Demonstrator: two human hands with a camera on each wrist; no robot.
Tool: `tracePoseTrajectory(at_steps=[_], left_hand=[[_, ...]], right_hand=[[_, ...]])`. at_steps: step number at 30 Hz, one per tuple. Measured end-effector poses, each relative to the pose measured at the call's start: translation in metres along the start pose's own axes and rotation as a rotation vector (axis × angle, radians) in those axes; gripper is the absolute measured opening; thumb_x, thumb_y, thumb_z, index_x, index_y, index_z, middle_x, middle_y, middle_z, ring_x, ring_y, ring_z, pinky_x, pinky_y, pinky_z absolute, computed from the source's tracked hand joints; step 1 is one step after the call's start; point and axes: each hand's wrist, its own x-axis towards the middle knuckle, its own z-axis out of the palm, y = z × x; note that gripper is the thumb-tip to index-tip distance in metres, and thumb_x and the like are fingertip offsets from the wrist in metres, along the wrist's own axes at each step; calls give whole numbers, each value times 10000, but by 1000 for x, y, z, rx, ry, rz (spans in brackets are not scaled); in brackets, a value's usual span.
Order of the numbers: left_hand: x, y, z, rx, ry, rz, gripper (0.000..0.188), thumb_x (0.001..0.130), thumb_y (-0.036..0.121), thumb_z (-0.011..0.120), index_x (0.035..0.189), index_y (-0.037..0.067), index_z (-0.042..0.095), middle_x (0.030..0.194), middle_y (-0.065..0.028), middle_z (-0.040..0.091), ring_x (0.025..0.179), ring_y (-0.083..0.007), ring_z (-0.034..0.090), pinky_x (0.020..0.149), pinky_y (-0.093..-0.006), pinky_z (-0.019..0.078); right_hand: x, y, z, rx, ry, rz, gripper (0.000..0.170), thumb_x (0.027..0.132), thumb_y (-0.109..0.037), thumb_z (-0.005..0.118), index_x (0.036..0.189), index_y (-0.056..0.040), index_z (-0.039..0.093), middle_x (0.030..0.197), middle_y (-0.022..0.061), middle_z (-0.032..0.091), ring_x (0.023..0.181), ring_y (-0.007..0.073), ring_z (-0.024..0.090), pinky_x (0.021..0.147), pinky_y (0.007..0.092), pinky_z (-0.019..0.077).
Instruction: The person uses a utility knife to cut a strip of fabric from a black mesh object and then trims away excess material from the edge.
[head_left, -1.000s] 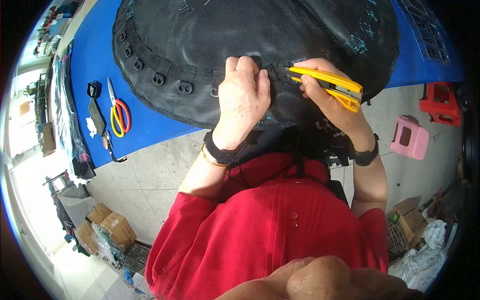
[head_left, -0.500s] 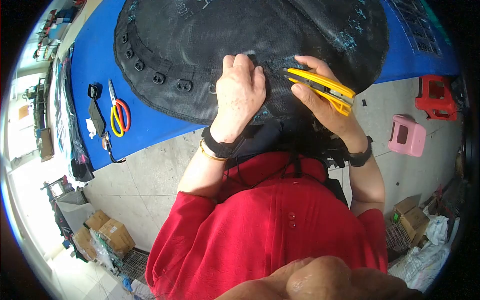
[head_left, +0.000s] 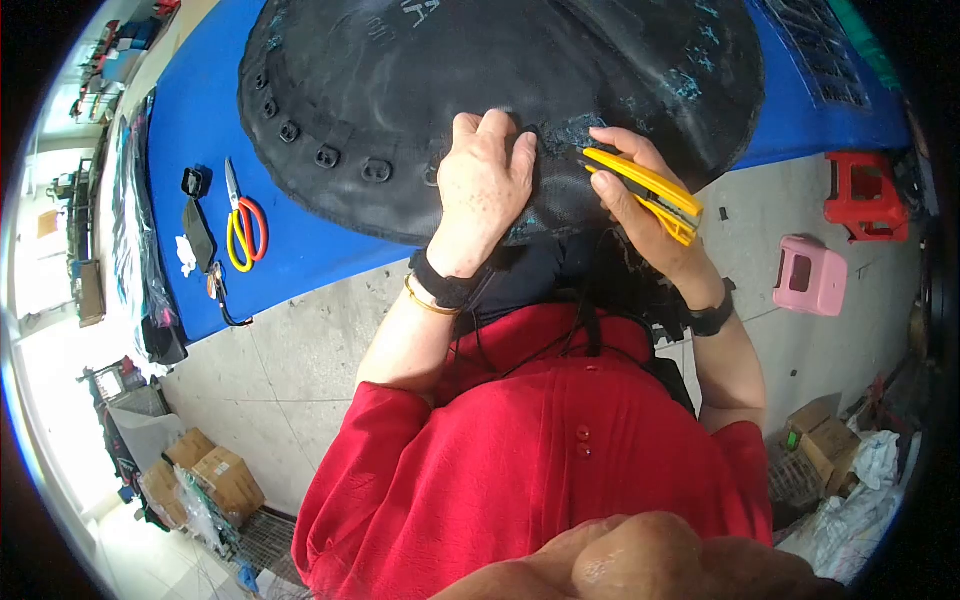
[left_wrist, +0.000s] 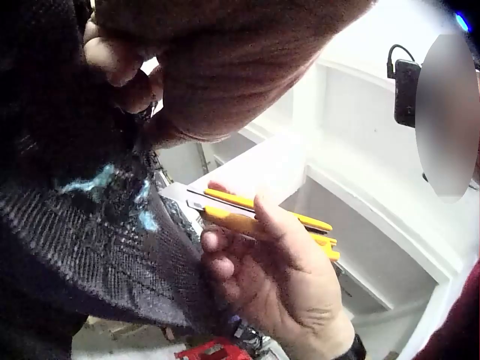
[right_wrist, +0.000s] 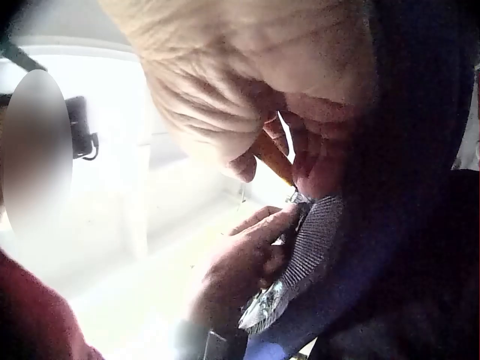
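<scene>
A large black mesh piece (head_left: 450, 70) with a rounded edge lies over the table, light-blue marks (head_left: 575, 130) scattered on it. My left hand (head_left: 485, 185) grips it near the front edge, fingers curled into the fabric. Between thumb and fingers, my right hand (head_left: 655, 225) holds a yellow utility knife (head_left: 645, 185). Its blade points left, close to the mesh beside my left hand. In the left wrist view the knife's blade (left_wrist: 177, 196) is out and near the fabric edge. The right wrist view hides most of the knife behind the palm.
On the blue tabletop (head_left: 290, 230) at left lie scissors (head_left: 246, 232) with red and yellow handles, and a dark strap (head_left: 198, 235). Plastic-wrapped goods (head_left: 135, 240) line the left edge. Pink (head_left: 810, 276) and red stools (head_left: 866, 197) stand on the floor at right.
The right hand and knife have shifted slightly down, with the knife tilting more steeply. The mesh's right side has drawn leftward. The left hand keeps its grip at nearly the same spot.
</scene>
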Motion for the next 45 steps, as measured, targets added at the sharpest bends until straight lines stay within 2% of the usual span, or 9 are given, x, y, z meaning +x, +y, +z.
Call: tracePoseTrajectory(at_steps=[7, 11, 14, 17, 20, 26, 38, 45], left_hand=[[0, -2, 2, 18, -4, 6, 186, 929, 187, 737, 977, 26, 659, 989, -206, 647, 851, -416, 685, 745, -471, 567], [1, -1, 2, 13, -12, 6, 176, 927, 170, 732, 958, 20, 645, 981, -200, 641, 833, -409, 678, 732, -469, 563], [2, -1, 0, 2, -13, 11, 172, 926, 160, 729, 949, 18, 637, 972, -196, 637, 827, -410, 674, 728, -466, 561], [2, 0, 0, -14, -18, 8, 168, 924, 152, 728, 948, 17, 632, 965, -194, 633, 824, -412, 672, 725, -464, 559], [3, 0, -1, -16, -33, -7, 164, 921, 146, 729, 948, 18, 630, 965, -193, 631, 822, -413, 670, 722, -465, 558], [4, 2, -2, -45, -36, -34, 161, 918, 140, 731, 946, 24, 624, 963, -193, 627, 814, -412, 669, 712, -464, 556], [4, 1, -2, -65, -39, -47, 157, 911, 130, 738, 937, 34, 617, 954, -187, 624, 811, -412, 669, 710, -465, 554], [5, 1, -1, -45, -36, -36, 156, 910, 124, 736, 933, 30, 614, 944, -184, 619, 805, -406, 666, 713, -461, 554]], right_hand=[[0, 5, 0, 13, 22, -25, 350, 1015, -145, 689, 1337, -42, 601, 1248, 110, 691, 1089, 197, 686, 956, 313, 544], [3, 3, 2, 128, 32, 62, 339, 1029, -161, 682, 1340, -50, 604, 1228, 101, 690, 1032, 151, 668, 911, 294, 547], [7, -7, -1, 233, -25, 201, 336, 1045, -190, 667, 1345, -54, 604, 1212, 101, 690, 1002, 128, 649, 895, 287, 542], [13, -3, 1, 267, -42, 209, 341, 1056, -213, 653, 1355, -56, 602, 1217, 113, 693, 1017, 139, 663, 908, 289, 544], [22, 9, 9, 182, 20, 22, 339, 1062, -227, 645, 1350, -52, 608, 1230, 118, 697, 1056, 154, 677, 928, 294, 545], [37, 7, 13, 159, 12, -8, 322, 1066, -228, 644, 1326, -38, 623, 1246, 112, 697, 1102, 180, 686, 951, 305, 544], [43, 10, 14, 162, -9, 11, 286, 1064, -201, 647, 1295, -33, 645, 1196, 105, 715, 1094, 177, 690, 941, 299, 544], [43, 10, 15, 157, -4, 8, 259, 1064, -176, 635, 1280, -33, 648, 1162, 92, 712, 1027, 156, 691, 906, 296, 554]])
